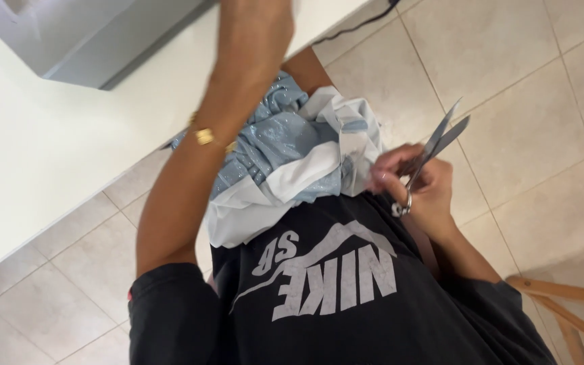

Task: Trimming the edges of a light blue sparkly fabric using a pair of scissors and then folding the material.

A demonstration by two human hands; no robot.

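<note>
Head view: a pair of scissors (441, 138) was held in the right hand (417, 182), the grip closed through the handles, the blades almost shut and pointed far and right, away from the cloth. The bundle of light blue glittery and white fabric (292, 149) was bunched on the lap, just left of that hand and near the counter (35, 149) edge. The left hand (255, 27) was raised over the counter; its fingers were cut off by the frame, so its grip could not be told. The work was judged to be at a pause between cuts; a further cut would call for the blades to be turned toward the fabric. Open tiled floor (542, 135) was seen to the right.
</note>
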